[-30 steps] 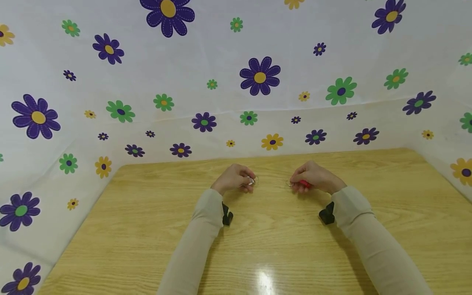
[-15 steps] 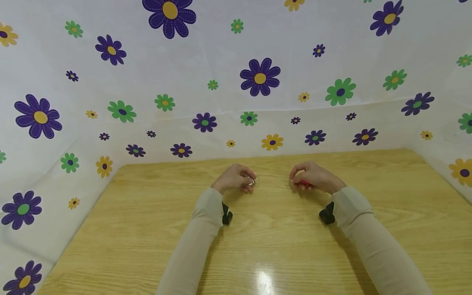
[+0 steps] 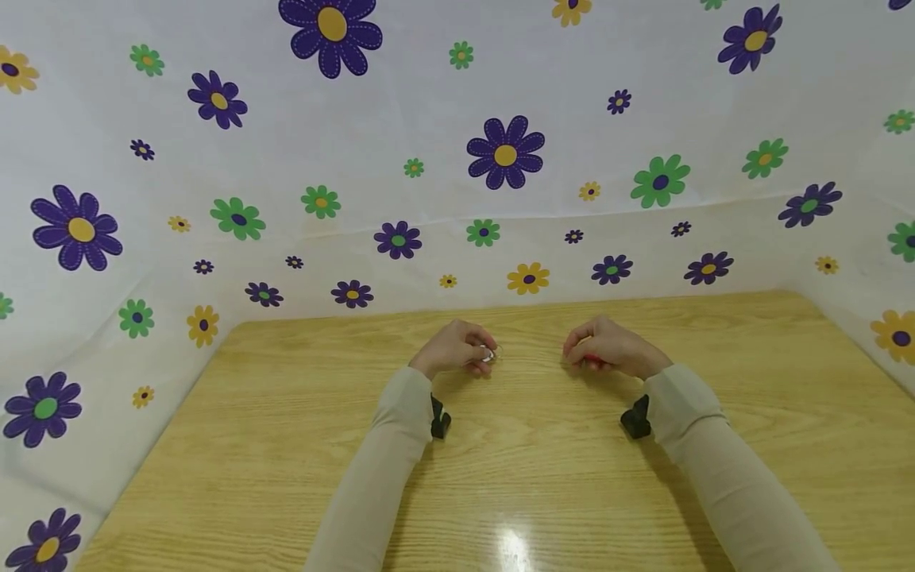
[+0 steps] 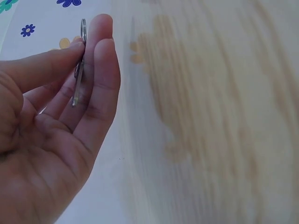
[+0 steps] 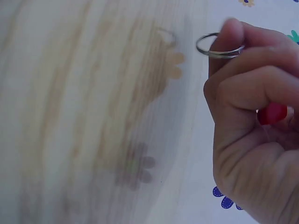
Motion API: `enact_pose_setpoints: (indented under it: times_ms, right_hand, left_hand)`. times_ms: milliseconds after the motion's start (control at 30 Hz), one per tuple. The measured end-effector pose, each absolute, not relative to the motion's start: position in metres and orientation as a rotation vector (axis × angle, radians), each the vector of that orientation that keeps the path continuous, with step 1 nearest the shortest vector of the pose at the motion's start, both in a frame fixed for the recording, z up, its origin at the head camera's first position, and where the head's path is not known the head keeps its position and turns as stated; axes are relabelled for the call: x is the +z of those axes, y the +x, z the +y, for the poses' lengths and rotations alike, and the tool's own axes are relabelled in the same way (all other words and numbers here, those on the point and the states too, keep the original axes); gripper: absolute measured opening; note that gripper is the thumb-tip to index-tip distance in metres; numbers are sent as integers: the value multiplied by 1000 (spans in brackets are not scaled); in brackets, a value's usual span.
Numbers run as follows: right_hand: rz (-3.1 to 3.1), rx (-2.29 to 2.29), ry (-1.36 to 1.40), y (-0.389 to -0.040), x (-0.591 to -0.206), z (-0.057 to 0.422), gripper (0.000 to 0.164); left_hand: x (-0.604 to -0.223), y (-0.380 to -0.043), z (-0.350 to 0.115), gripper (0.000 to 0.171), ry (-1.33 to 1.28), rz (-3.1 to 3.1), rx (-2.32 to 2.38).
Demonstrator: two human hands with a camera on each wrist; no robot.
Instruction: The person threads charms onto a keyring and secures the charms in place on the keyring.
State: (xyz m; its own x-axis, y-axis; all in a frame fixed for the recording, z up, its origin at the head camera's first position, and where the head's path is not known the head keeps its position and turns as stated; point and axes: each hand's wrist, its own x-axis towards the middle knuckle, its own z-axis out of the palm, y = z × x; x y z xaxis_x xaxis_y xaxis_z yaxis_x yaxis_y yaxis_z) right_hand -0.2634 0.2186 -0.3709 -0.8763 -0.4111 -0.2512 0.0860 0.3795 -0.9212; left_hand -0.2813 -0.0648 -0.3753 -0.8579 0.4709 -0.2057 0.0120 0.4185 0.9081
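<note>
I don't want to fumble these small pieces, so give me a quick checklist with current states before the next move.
1. Left hand holding the metal piece: ok, pinched between thumb and fingers.
2. Right hand holding its metal ring: ok, gripped at the fingertips, part of the ring sticking out.
3. Red item in full view: not ok, the right hand covers part of it.
4. Red item joined to the right hand's ring: cannot tell, any link is hidden.
5. Hands clear of each other: ok, a gap shows between them above the table.
</note>
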Motion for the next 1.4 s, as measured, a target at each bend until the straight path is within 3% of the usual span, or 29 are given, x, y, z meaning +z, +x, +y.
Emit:
enact_pose_setpoints:
  times_ms: [467,1400]
  right_hand:
    - [2218,-1382,-363,-266,-372,217,20]
    - [2378,-1176,-445,-268,-369,208,10]
  left_hand:
    - [-373,-280,-67,17,427,2243,1434]
    - [-378,-282,-67,18,467,2271,1390]
